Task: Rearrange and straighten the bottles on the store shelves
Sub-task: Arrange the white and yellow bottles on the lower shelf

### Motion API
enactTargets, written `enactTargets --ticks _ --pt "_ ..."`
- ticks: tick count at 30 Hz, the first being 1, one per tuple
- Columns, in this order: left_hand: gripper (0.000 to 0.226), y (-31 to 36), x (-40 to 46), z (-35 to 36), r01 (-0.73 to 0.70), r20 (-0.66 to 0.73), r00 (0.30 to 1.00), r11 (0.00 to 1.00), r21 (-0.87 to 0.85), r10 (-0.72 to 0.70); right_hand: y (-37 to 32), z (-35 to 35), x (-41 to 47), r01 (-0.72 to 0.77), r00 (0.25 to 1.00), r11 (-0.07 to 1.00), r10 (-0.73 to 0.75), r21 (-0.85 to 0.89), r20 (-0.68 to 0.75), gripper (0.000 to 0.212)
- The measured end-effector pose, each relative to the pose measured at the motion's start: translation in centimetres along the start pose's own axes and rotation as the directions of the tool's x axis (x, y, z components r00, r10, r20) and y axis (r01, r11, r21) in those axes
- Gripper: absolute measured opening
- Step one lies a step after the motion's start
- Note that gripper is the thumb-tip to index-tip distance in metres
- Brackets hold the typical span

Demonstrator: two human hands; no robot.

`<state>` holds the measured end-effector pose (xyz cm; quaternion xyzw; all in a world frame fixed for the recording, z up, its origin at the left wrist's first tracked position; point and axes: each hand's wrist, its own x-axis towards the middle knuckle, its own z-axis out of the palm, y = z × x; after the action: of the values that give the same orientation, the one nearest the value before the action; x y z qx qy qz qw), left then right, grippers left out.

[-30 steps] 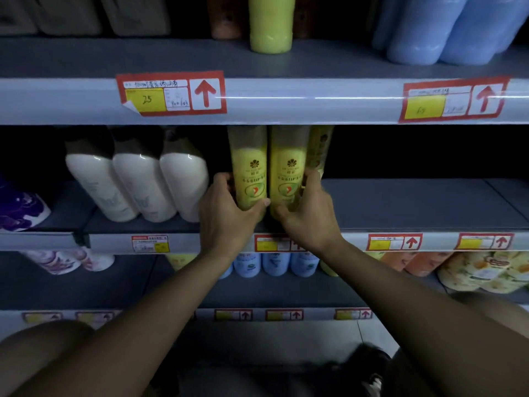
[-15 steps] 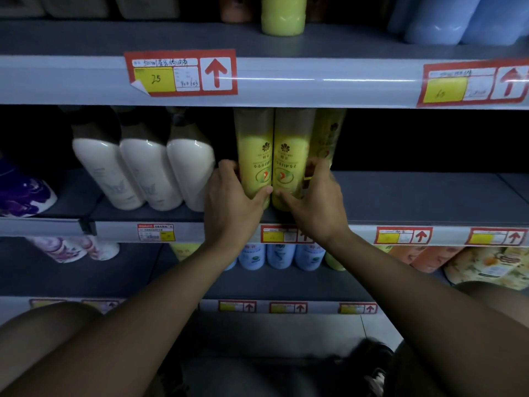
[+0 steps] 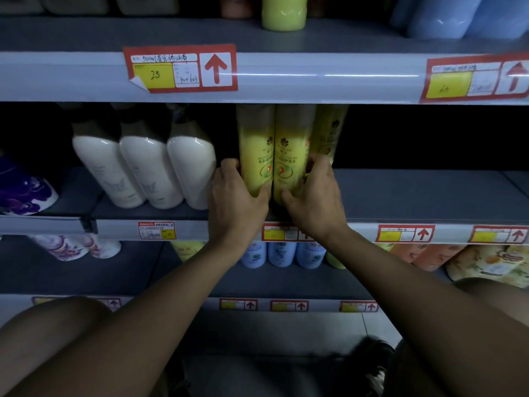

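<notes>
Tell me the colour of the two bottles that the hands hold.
Yellow, with a round green-and-red logo; the head view shows it.

A shop: price tags (image 3: 179, 69) on stocked shelves (image 3: 315, 81)

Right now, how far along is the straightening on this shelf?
Done: the three white bottles stand in a neat row, fronts aligned. In hand: the left hand and right hand each grip one of the two front yellow bottles, upright, touching, labels forward. Left: the third yellow bottle behind them sits off to the right; the shelf beyond is bare.
</notes>
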<state>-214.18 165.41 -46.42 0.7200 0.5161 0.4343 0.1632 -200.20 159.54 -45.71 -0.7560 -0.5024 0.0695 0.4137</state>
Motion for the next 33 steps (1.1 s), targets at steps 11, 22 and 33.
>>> enactTargets --ticks 11,22,33 --pt "0.055 -1.01 0.18 0.79 -0.004 0.001 1.0 0.998 -0.058 0.004 0.1 -0.13 -0.19 0.023 1.0 1.0 -0.023 0.001 0.016 0.071" --pt "0.054 -0.83 0.13 0.87 -0.011 -0.005 1.0 0.999 -0.053 0.01 0.25 -0.38 -0.18 0.041 0.999 0.998 -0.04 -0.051 0.007 0.069" --pt "0.058 -0.98 -0.07 0.91 -0.019 0.0 1.0 0.999 -0.039 0.019 0.51 -0.28 -0.14 0.049 0.999 0.999 -0.049 -0.023 0.015 0.071"
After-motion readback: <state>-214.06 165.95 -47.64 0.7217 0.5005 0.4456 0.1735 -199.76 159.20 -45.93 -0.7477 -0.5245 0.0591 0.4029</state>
